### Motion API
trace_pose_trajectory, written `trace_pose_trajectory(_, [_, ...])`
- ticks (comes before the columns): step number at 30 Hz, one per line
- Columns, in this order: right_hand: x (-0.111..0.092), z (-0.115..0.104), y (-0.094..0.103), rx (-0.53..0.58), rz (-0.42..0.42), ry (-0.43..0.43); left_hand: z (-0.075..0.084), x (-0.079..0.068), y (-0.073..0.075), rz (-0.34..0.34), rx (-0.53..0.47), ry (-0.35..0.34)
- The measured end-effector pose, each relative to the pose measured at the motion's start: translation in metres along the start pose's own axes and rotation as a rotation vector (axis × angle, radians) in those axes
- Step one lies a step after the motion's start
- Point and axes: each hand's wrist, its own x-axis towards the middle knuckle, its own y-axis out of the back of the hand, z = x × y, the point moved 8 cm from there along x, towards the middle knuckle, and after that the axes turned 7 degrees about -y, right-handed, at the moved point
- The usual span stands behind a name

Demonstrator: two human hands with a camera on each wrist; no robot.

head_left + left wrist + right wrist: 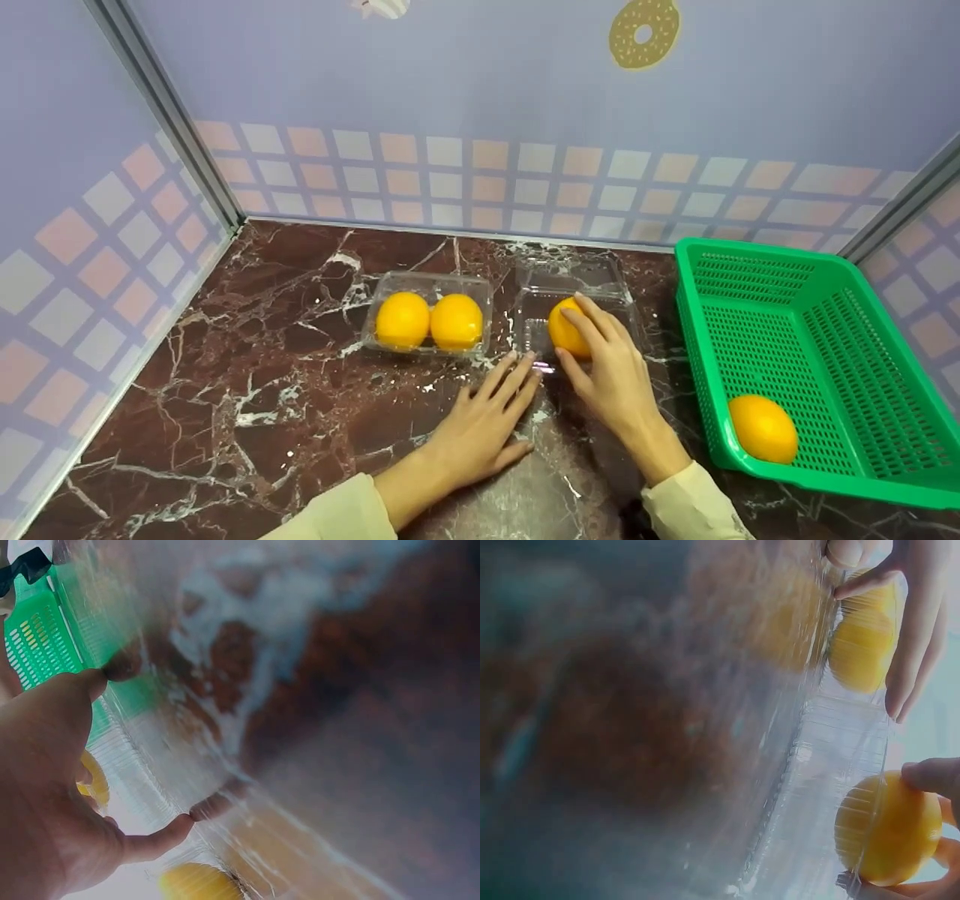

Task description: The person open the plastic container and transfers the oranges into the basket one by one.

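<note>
In the head view an orange sits at the right part of an open clear plastic clamshell box, its lid folded back toward the wall. My right hand grips this orange from above and the right, thumb at the near side; the right wrist view shows the orange partly behind the box wall. My left hand rests on the tabletop, fingers extended, fingertips by the box's near left corner. Left of it stands another clear box holding two oranges.
A green perforated basket stands on the right, with one orange at its near left corner. The dark red marbled tabletop meets printed wall panels at the back and sides.
</note>
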Motion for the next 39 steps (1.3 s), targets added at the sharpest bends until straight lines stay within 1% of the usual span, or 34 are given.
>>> trace_pose_trajectory(4, [-0.004,-0.003,0.005,0.001,0.009,0.014,0.0,0.0,0.0,0.0,0.013,-0.005])
trace_pose_trajectory(13, [-0.008,-0.01,0.017,0.013,0.008,0.014,-0.001,0.0,0.0,0.002,0.022,0.0])
trace_pose_trajectory(21, [-0.016,-0.019,0.034,0.016,0.033,0.074,-0.001,0.0,0.001,0.008,-0.001,-0.001])
trace_pose_trajectory(29, [-0.02,-0.022,0.053,0.072,0.047,0.072,-0.001,0.0,0.001,0.013,-0.006,-0.005])
trace_pose_trajectory(33, [-0.023,-0.023,0.062,0.085,0.066,0.066,-0.001,0.0,0.0,0.01,-0.004,-0.003])
trace_pose_trajectory(39, [-0.027,-0.023,0.073,0.165,0.073,0.06,0.0,0.0,0.001,0.022,-0.003,-0.007])
